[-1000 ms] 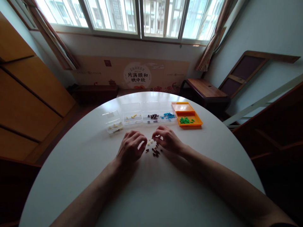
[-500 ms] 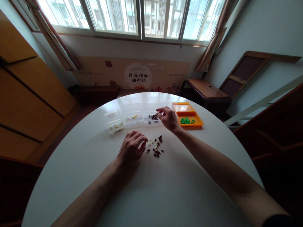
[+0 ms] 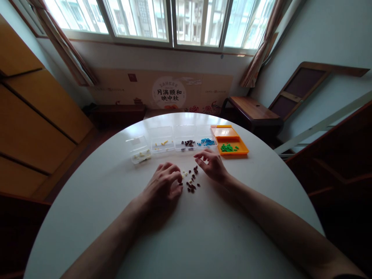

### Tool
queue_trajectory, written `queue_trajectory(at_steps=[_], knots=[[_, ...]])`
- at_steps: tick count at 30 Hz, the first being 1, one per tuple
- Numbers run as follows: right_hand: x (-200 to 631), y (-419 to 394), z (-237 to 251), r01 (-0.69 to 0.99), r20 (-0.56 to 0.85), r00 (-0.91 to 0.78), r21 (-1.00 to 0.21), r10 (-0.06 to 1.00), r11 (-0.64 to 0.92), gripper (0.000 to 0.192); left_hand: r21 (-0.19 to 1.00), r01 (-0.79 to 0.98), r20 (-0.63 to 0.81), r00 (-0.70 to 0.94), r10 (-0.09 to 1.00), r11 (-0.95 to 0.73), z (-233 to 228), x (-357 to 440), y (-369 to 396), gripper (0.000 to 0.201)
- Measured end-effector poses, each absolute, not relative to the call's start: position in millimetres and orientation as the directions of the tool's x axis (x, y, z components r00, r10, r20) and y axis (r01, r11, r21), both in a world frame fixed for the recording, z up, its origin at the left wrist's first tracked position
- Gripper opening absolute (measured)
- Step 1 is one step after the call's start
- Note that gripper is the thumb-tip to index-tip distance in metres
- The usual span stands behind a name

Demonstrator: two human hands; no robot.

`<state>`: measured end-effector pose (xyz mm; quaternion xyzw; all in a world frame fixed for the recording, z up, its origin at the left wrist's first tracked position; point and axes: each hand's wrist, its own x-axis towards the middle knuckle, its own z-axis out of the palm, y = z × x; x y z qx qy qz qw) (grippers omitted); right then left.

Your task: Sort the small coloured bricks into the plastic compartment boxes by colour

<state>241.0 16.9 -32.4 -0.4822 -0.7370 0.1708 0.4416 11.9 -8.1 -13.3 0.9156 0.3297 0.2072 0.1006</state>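
A loose group of small dark brown blocks (image 3: pixel 192 187) and a few pale yellow ones (image 3: pixel 186 174) lies on the white table. At its left edge is my left hand (image 3: pixel 164 180), thumb and forefinger closed around one small brown block (image 3: pixel 180 184). My right hand (image 3: pixel 212 164) hovers just right of the group, fingers curved and apart, with nothing visible in them. Behind the hands stand open clear boxes: one with dark brown blocks (image 3: pixel 188 143), one with blue blocks (image 3: pixel 207 142), one with yellow blocks (image 3: pixel 164 143) and one with pale blocks (image 3: pixel 142 155).
An orange box (image 3: pixel 244 152) with its lid open holds green blocks (image 3: pixel 228 147) at the back right. The round white table (image 3: pixel 203 240) curves away toward a wall below the windows. A wooden bench (image 3: pixel 254 107) stands beyond its far right edge.
My right hand has come back from the brown-block box toward the loose group, uncovering the blue blocks. My left hand has moved slightly right and closed around a brown block.
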Motion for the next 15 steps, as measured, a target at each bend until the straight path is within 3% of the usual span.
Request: queue_trajectory(at_steps=[9,15], knots=[[231.7,9.1,-37.0,0.531,0.499,-0.192,-0.671,0.845,0.517,0.012,0.239,0.579,0.356,0.695,0.625,-0.78,-21.4,14.2,-4.4,0.011],[223.4,1.9,-34.0,0.498,0.507,-0.346,-0.614,0.79,0.612,0.009,0.299,0.563,0.458,0.624,0.634,-0.77,-27.5,12.5,3.3,0.013]])
